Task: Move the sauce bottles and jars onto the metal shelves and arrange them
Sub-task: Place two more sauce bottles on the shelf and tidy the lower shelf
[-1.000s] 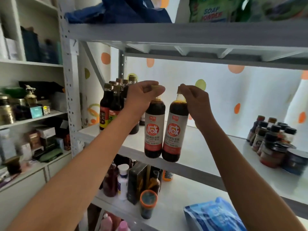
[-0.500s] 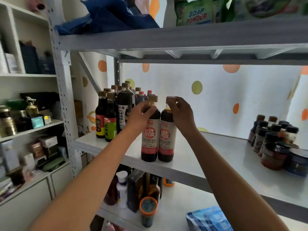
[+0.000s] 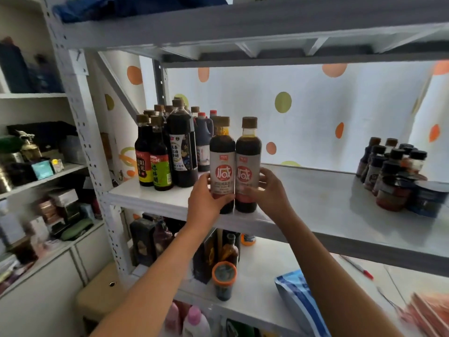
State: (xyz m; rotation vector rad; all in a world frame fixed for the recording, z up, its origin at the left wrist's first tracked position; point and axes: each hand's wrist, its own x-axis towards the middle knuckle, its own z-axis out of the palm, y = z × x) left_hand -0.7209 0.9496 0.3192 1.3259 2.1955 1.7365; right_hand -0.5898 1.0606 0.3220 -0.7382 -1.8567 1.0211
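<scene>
1. Site: metal shelf, middle tier of a white rack; head view only.
2. Two matching sauce bottles w/ grey-red labels stand upright side by side, touching, near the shelf's front edge: left bottle, right bottle. Bases appear to sit on the shelf board.
3. Left hand wraps the lower body of the left bottle, fingers curled round it. Right hand cups the lower body of the right bottle, fingers curled on its far side, thumb at the front.
4. Done so far, judged from layout: a cluster of tall dark bottles is already packed at the shelf's left end, just behind and left of the pair. A group of small jars and bottles sits at the right end, well apart.
5. Step in hand, est.: final positioning of the pair, prob. sliding them back against the cluster. Both bottles are on the shelf, not yet released.
6. Outstanding: wide bare stretch of shelf btwn the two groups. More bottles stand on the lower shelf; whether they belong to the task, cannot tell.
7. Overall: partway, approx. mid-task; arranging incomplete.
</scene>
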